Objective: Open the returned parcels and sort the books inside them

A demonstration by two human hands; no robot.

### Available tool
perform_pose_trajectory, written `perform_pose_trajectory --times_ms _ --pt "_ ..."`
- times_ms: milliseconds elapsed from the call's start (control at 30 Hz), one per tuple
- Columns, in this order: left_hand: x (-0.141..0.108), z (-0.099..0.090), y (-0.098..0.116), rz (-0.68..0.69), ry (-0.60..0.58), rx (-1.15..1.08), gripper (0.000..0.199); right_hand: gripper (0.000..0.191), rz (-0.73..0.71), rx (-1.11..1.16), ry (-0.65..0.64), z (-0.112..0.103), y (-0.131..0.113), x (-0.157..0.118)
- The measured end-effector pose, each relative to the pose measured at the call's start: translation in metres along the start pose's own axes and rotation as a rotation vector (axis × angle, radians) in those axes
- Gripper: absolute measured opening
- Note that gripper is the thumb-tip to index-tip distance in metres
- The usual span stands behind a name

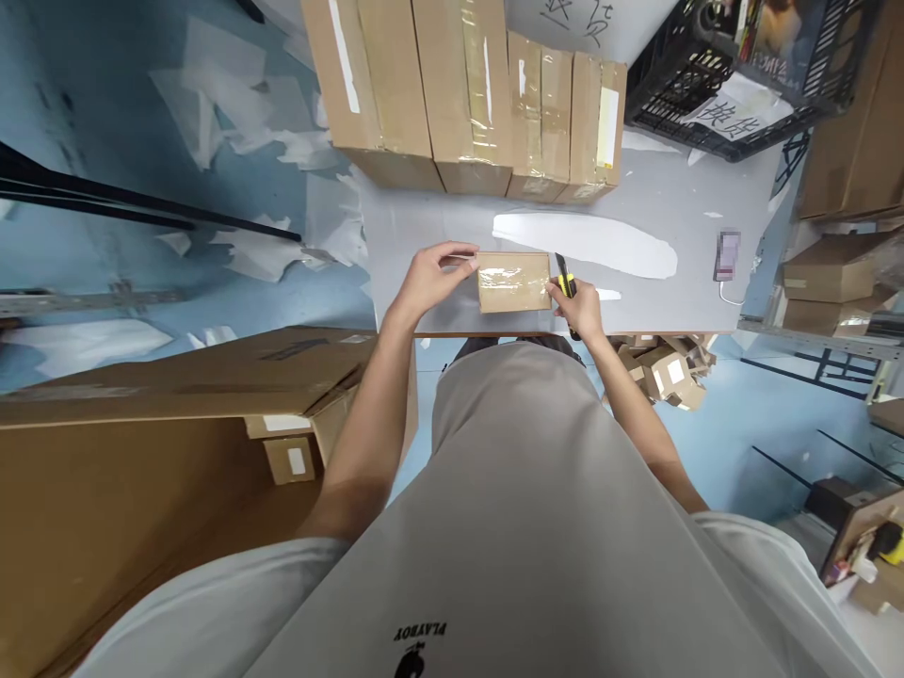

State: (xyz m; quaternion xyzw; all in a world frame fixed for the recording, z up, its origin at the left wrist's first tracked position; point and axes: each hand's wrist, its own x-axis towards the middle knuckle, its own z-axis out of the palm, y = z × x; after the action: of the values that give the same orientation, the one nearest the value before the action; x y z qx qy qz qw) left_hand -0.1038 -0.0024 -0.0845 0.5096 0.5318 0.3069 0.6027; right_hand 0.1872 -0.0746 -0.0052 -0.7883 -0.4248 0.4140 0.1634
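Observation:
A small cardboard box (513, 290) with shiny clear tape across its top lies flat near the front edge of the table. My left hand (428, 280) is at the box's left end, thumb and fingertips closed on its far left corner. In my right hand (582, 309) is a yellow and black utility knife (566, 280), its dark end pointing away from me. The thumb and fingertips of that hand also touch the right edge of the box.
White paper strips (586, 243) lie on the grey table (430, 221). Taped cartons (462, 94) line its back, beside a black crate (713, 94). A phone (727, 254) with a cable lies right. A large open carton (141, 508) stands left; cardboard scraps (668, 372) lie below right.

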Motion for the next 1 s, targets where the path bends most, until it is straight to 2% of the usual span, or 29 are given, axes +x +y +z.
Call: perform_pose_trajectory --times_ms 133,267,400,500,567,667,867,1000 --pt "-0.005 0.006 -0.002 -0.022 0.013 -0.036 0.046 0.048 0.066 0.13 0.034 0.008 0.004 -0.004" --pt "-0.011 0.023 -0.001 -0.064 0.013 -0.135 0.042 0.048 0.078 0.157 0.114 0.009 0.011 -0.001" --pt "-0.013 0.043 0.001 -0.097 0.022 -0.164 0.037 0.046 0.038 0.066 0.134 -0.009 0.014 0.005" --pt "-0.01 0.05 0.0 -0.117 0.016 -0.133 0.034 0.038 -0.001 -0.069 0.129 -0.022 0.011 0.002" --pt "-0.007 0.05 0.0 -0.085 0.029 -0.072 0.032 0.037 -0.046 -0.151 0.171 -0.023 0.006 -0.007" --pt "-0.001 0.046 0.002 -0.009 0.05 0.006 0.028 0.042 -0.098 -0.197 0.217 -0.012 -0.003 -0.027" --pt "0.011 0.043 0.007 0.016 0.021 0.063 0.028 0.035 -0.051 -0.153 0.003 0.029 -0.018 -0.064" --pt "0.02 0.038 0.008 0.009 -0.012 0.066 0.029 0.033 -0.134 -0.203 -0.081 0.037 -0.025 -0.074"
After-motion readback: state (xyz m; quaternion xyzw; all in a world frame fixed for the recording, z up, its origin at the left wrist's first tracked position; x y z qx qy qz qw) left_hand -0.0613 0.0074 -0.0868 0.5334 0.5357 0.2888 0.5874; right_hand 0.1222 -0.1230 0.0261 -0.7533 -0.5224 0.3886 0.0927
